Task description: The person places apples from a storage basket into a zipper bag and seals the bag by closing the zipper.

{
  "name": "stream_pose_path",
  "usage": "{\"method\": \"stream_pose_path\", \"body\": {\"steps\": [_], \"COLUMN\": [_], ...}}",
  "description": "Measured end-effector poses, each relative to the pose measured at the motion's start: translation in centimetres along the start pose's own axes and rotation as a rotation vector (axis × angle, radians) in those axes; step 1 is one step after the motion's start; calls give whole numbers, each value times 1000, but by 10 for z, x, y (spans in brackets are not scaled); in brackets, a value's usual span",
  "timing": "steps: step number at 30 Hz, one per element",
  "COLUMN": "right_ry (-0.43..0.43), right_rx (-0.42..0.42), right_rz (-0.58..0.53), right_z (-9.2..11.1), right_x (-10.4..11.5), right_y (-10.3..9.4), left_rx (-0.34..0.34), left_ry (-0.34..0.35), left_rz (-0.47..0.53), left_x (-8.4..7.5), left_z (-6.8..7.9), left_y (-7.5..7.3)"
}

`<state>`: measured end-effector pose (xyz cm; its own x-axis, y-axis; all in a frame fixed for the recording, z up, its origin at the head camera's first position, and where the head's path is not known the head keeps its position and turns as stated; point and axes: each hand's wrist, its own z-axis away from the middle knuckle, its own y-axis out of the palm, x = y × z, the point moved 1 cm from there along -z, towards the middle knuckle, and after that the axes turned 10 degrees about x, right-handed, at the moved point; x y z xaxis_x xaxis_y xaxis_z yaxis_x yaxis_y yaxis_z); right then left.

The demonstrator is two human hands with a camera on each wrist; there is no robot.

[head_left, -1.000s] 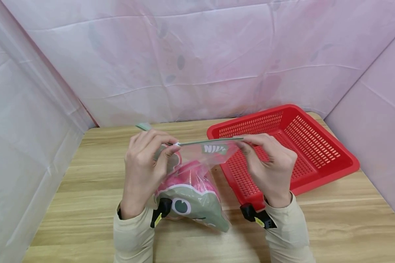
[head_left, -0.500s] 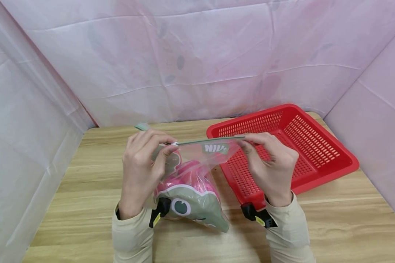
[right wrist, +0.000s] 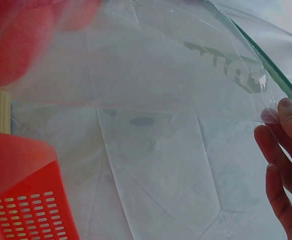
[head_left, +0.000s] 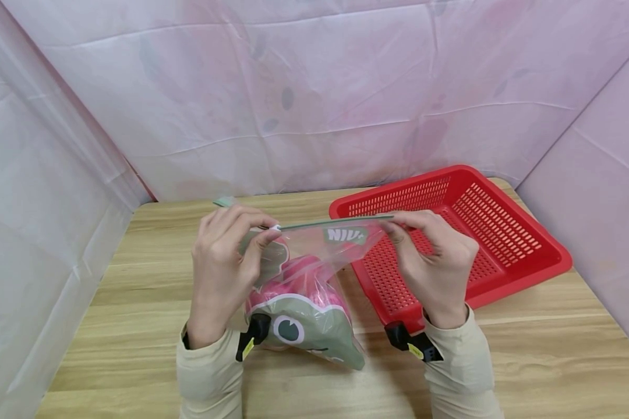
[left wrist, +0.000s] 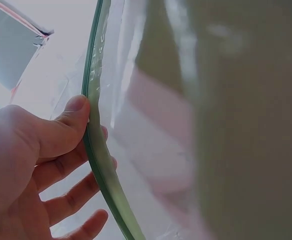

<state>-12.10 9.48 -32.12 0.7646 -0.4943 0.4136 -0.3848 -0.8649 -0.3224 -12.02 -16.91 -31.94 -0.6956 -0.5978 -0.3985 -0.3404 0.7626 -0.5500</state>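
Observation:
A clear zip bag (head_left: 314,334) with a printed grey-green cartoon face stands on the table, bulging with pink contents (right wrist: 21,45) whose kind is blurred by the plastic. Along its raised mouth runs a green zip strip (head_left: 335,222). My left hand (head_left: 222,259) pinches that strip between thumb and forefinger, right at a small white slider (head_left: 276,227). In the left wrist view the thumb presses on the strip and the other fingers lie behind it. My right hand (head_left: 440,262) pinches the mouth's right corner, thumb against forefinger. The strip is stretched nearly straight between both hands.
A red perforated basket (head_left: 524,279) sits tilted at the right, partly behind the right hand and wrist. Pale pink cloth (head_left: 314,99) hangs behind the wooden table (head_left: 136,326) and at both sides.
My left hand and the white slider have shifted slightly left, my right hand slightly right. A longer stretch of green strip shows between them. The basket stays put.

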Motion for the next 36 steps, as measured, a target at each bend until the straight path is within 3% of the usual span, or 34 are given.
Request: {"method": "stream_pose_path", "body": {"steps": [36], "right_ry": [13], "right_rx": [-36], "right_rz": [8], "right_z": [-1], "right_x": [-2], "right_y": [-3], "left_rx": [-21], "left_ry": [-23], "left_rz": [-23], "left_x": [3], "left_z": [1], "left_y": [-5]}}
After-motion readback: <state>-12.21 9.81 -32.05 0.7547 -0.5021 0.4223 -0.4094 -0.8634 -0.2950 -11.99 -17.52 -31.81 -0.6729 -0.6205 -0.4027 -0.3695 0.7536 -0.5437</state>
